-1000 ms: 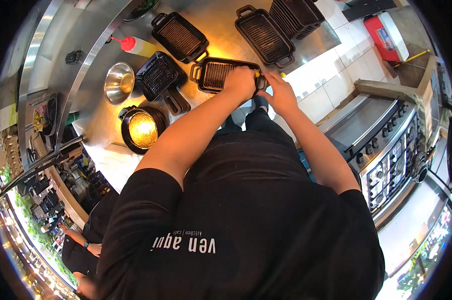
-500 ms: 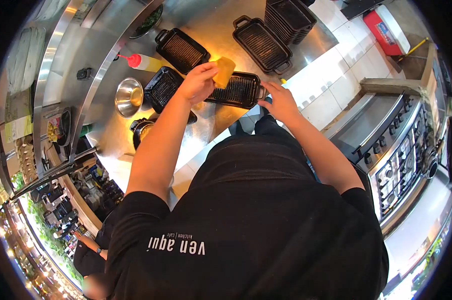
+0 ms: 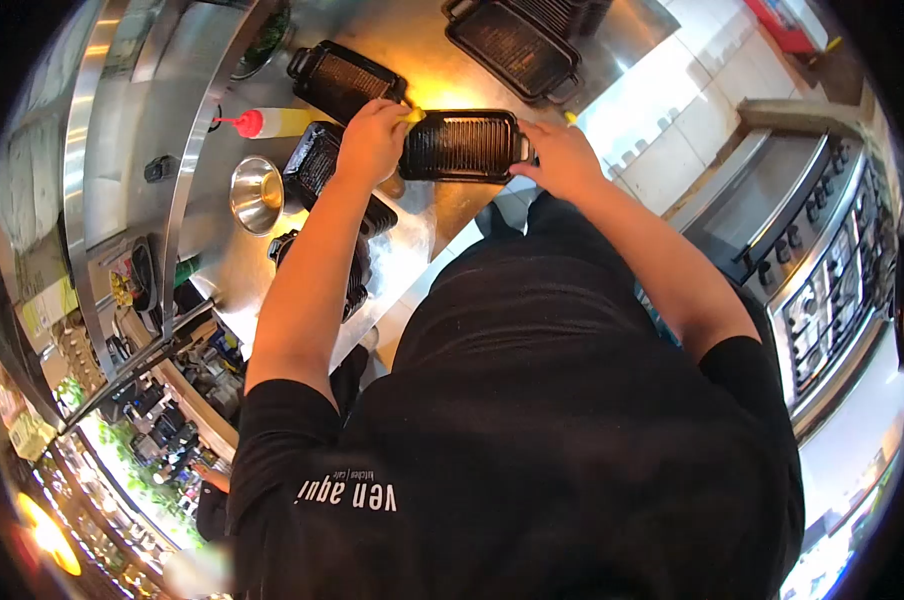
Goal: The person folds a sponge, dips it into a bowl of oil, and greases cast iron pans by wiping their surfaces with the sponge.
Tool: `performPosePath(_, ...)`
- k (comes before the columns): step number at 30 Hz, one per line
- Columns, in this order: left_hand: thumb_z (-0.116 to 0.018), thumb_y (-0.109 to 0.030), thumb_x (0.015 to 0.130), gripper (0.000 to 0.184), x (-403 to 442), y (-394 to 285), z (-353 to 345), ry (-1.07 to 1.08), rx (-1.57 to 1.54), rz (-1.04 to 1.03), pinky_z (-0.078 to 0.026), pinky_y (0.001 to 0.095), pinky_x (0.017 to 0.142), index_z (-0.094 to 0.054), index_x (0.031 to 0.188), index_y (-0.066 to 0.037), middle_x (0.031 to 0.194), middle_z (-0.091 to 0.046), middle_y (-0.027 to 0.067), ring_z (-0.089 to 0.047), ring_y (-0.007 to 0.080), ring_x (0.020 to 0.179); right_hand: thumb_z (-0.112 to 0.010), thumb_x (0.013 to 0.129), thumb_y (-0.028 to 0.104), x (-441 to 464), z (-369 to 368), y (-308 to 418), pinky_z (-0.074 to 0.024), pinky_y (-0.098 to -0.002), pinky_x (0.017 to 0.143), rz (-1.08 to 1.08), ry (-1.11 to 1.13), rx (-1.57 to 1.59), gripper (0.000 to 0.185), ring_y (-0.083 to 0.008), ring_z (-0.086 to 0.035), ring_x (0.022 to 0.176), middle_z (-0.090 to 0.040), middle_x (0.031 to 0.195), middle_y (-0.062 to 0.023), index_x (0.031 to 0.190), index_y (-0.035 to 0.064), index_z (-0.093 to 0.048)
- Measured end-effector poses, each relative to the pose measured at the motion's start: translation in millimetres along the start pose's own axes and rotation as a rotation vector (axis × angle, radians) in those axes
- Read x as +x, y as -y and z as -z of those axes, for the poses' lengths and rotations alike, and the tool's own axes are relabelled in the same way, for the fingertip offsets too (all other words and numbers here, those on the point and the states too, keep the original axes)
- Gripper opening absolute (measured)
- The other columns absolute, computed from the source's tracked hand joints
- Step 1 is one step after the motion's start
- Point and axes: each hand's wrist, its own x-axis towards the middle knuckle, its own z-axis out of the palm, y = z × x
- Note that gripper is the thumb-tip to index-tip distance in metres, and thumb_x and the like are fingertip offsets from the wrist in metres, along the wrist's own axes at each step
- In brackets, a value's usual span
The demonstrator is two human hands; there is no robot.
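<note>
A black ridged grill pan (image 3: pixel 462 148) sits in front of me at the edge of the steel table. My right hand (image 3: pixel 564 158) has its fingers closed around the handle at the pan's right end. At the opposite end, my left hand (image 3: pixel 370 145) pinches a folded yellow cloth (image 3: pixel 412 116), mostly hidden by the fingers, against the pan's upper left corner. Left of that hand lies another black pan (image 3: pixel 312 160), partly covered by my forearm. A third grill pan (image 3: pixel 347 82) rests just beyond it.
Farther out are a larger-looking black pan (image 3: pixel 512 50) and a pan stack (image 3: pixel 572 14). A red-capped squeeze bottle (image 3: pixel 257 123) and a metal bowl (image 3: pixel 257 195) stand on the left. A gas stove (image 3: pixel 842 265) is at the right; another person's arm shows at lower left.
My left hand has moved from above the pan to its left end, bringing the cloth down to the corner. My right hand stays at the handle. The whole view has shifted slightly.
</note>
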Motion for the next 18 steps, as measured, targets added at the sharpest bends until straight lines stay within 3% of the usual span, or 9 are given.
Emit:
performPosePath(1, -0.074, -0.007, 0.093, 0.022, 5, 3, -8, -0.023, 0.195, -0.24, -0.057, 0.0417, 0.094, -0.078, 0.115, -0.004, 0.118, -0.075, 0.0146, -0.072, 0.0325, 0.109, -0.083, 0.087, 0.05, 1, -2, 0, -0.0495, -0.0475, 0.102, -0.037, 0.056, -0.016, 0.078, -0.0323, -0.066, 0.122, -0.069, 0.124, -0.0115, 0.147, 0.0059, -0.059)
performPosePath(2, -0.076, -0.006, 0.084, 0.029, 8, 7, -16, 0.07, 0.299, -0.296, -0.055, 0.0449, 0.1, -0.078, 0.113, -0.002, 0.119, -0.075, 0.0144, -0.07, 0.0348, 0.111, -0.081, 0.089, 0.051, -1, -5, 1, -0.05, -0.0469, 0.101, -0.036, 0.033, -0.049, 0.078, -0.0313, -0.067, 0.121, -0.069, 0.124, -0.0118, 0.148, 0.0054, -0.059)
performPosePath(3, -0.076, -0.006, 0.084, 0.029, 7, 15, -25, 0.086, 0.295, -0.301, -0.055, 0.0449, 0.1, -0.078, 0.113, -0.002, 0.119, -0.075, 0.0144, -0.07, 0.0348, 0.111, -0.081, 0.089, 0.051, -3, -5, 4, -0.05, -0.0469, 0.101, -0.048, 0.039, -0.038, 0.078, -0.0313, -0.067, 0.121, -0.069, 0.124, -0.0118, 0.148, 0.0054, -0.059)
performPosePath(5, -0.06, -0.015, 0.092, 0.023, 2, 27, -40, 0.166, 0.567, -0.42, -0.052, 0.0404, 0.099, -0.079, 0.097, -0.004, 0.107, -0.077, 0.0107, -0.07, 0.0275, 0.105, -0.08, 0.091, 0.048, -4, -2, 9, -0.0504, -0.0466, 0.101, -0.072, 0.042, -0.074, 0.074, -0.0298, -0.067, 0.121, -0.069, 0.123, -0.0115, 0.147, 0.0044, -0.059)
performPosePath(6, -0.06, -0.015, 0.092, 0.023, 1, 21, -40, 0.171, 0.565, -0.423, -0.052, 0.0404, 0.099, -0.079, 0.097, -0.004, 0.107, -0.077, 0.0107, -0.07, 0.0275, 0.105, -0.08, 0.091, 0.045, -3, -7, 11, -0.0509, -0.0459, 0.1, -0.106, 0.047, -0.068, 0.072, -0.0297, -0.067, 0.12, -0.069, 0.124, -0.0115, 0.147, 0.0038, -0.059)
performPosePath(8, -0.055, -0.018, 0.095, 0.027, -4, 2, -33, 0.457, 0.725, -0.399, -0.051, 0.0397, 0.099, -0.079, 0.09, -0.007, 0.1, -0.079, 0.0091, -0.07, 0.0253, 0.101, -0.081, 0.091, 0.043, -3, -20, 7, -0.051, -0.0457, 0.101, -0.105, 0.001, -0.042, 0.072, -0.0299, -0.068, 0.12, -0.068, 0.125, -0.0118, 0.147, 0.0038, -0.058)
performPosePath(12, -0.057, -0.018, 0.097, 0.021, -25, -16, -36, 0.604, 0.756, -0.305, -0.048, 0.0417, 0.098, -0.077, 0.098, -0.01, 0.094, -0.079, 0.0108, -0.072, 0.0267, 0.1, -0.082, 0.091, 0.035, -1, -23, 11, -0.054, -0.0467, 0.1, -0.114, -0.022, 0.008, 0.073, -0.0336, -0.069, 0.119, -0.066, 0.131, -0.0144, 0.15, 0.0026, -0.054)
performPosePath(15, -0.055, -0.02, 0.098, 0.029, -46, -30, -46, 0.567, 0.638, -0.126, -0.047, 0.0451, 0.1, -0.081, 0.092, -0.011, 0.092, -0.08, 0.0128, -0.075, 0.0266, 0.099, -0.083, 0.092, 0.029, 1, -13, 15, -0.0567, -0.0489, 0.099, -0.187, 0.067, 0.186, 0.074, -0.0391, -0.068, 0.121, -0.064, 0.134, -0.0186, 0.151, 0.0002, -0.051)
performPosePath(18, -0.061, -0.019, 0.095, 0.022, -46, -58, -55, 0.542, 0.54, 0.012, -0.049, 0.0433, 0.096, -0.081, 0.094, -0.011, 0.096, -0.08, 0.0125, -0.075, 0.0273, 0.102, -0.083, 0.091, 0.023, 3, -19, 14, -0.0577, -0.0504, 0.098, -0.188, 0.049, 0.249, 0.074, -0.0436, -0.067, 0.122, -0.061, 0.136, -0.0224, 0.152, -0.0015, -0.049)
